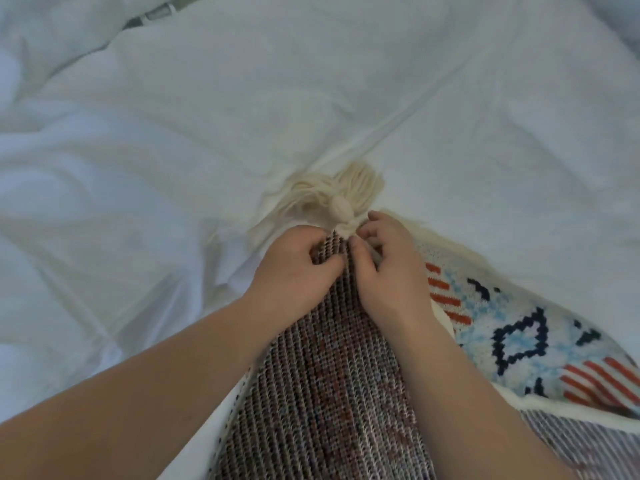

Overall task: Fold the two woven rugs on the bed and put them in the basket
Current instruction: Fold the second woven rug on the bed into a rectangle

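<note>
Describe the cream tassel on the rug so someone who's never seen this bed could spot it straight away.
On the white bed sheet, find the woven rug whose corner both hands pinch. The tassel fans out from that corner, just beyond the fingertips. It is the only loose bundle of cream yarn, knotted at its base, unlike the flat patterned weave.

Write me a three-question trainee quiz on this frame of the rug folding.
1. True or false: both hands grip the rug at its tasselled corner.
2. Which side of the rug faces up under the hands: A) patterned face, B) woven backing?
3. What lies just past the fingertips on the white bedding?

Key:
1. True; left hand and right hand both pinch it.
2. B.
3. The cream tassel.
</note>
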`<state>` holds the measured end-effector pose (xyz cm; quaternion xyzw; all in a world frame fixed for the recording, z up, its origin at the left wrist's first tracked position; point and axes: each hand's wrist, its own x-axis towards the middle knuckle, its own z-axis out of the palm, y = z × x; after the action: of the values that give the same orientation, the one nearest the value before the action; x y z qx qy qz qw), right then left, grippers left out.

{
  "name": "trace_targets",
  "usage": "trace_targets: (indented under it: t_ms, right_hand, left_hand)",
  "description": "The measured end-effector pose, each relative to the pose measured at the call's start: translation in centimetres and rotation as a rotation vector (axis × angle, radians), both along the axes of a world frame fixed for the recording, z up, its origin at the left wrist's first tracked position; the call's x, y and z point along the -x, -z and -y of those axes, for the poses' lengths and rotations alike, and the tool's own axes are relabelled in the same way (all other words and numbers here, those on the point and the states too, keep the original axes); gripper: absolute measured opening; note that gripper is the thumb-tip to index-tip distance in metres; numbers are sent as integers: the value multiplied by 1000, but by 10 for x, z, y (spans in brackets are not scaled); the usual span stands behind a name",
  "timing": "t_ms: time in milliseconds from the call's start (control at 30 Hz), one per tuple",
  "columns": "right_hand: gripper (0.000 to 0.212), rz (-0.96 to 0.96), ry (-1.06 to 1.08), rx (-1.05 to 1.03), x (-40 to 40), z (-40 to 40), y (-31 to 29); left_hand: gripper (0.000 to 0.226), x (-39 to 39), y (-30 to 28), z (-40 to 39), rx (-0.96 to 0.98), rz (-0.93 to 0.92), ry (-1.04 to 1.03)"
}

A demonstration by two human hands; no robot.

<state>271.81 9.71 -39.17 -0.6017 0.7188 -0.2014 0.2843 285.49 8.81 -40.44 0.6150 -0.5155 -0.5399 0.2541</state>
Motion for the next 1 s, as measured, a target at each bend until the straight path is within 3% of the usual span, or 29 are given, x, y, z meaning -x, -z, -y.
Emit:
trace_targets:
  t_ms: [200,267,333,400,600,700,800,900,1000]
  right_hand:
    - [8,48,1,-145,10,11,-8]
    - [6,118,11,-171,13,11,-10]
    - [9,203,43,-159,16,12,-14]
    - [13,281,82,-131,16,14,-20]
    - [22,328,69,74,1,41,-39]
    - [11,312,65,128,-4,63,-46]
    - [19,192,26,48,-3,80,-41]
    - [17,113,16,38,-5,87,-39]
    - [11,88,50,119,-11,101,-39]
  left_hand:
    - [32,15,-7,26,-209,-2,33]
    - [39,17,-7,30,-263,-148,7]
    - [27,16,-8,32,-320,-352,2]
    - [20,11,-16,36,-280,-441,4]
    - [26,0,-46,68,128,-430,-147]
    - [23,-3,-41,94,94,-378,-107]
    - [22,-4,-31,106,44,-365,-62]
    - [23,-2,-27,108,66,-304,-87]
    - [22,3,-33,119,49,-367,-184]
